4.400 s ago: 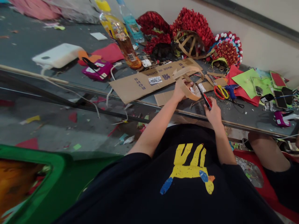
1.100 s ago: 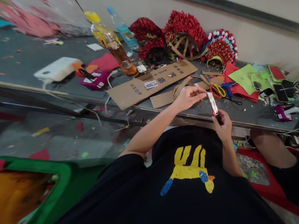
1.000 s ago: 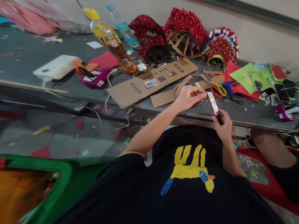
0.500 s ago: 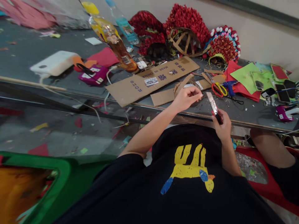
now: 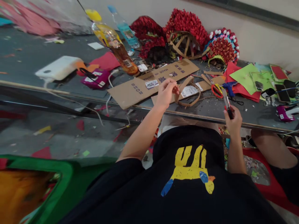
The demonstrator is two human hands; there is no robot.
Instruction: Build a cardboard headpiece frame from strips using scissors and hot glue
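My right hand (image 5: 234, 119) is closed around the dark and red handle of a box cutter (image 5: 226, 100), its pale blade end pointing up and away from me. My left hand (image 5: 166, 92) hovers over the table's front part with its fingers curled in a pinch. Whatever those fingers may hold is hidden. Just right of the left hand stands a cardboard ring (image 5: 188, 104), bent from a narrow strip. Behind that hand lies a long printed cardboard sheet (image 5: 137, 90). A smaller cardboard piece with a white label (image 5: 189, 91) shows through the ring.
Scissors (image 5: 217, 91) and a blue glue gun (image 5: 230, 88) lie beyond the knife. Red and green paper (image 5: 246, 77) is at the right. Bottles (image 5: 114, 43), a white power bank (image 5: 58, 67) and red decorated pieces (image 5: 187, 26) stand behind. Another person's leg (image 5: 273, 146) is at right.
My left hand has moved left, away from the cardboard ring, which now shows fully. My right hand has shifted right with the box cutter still in it.
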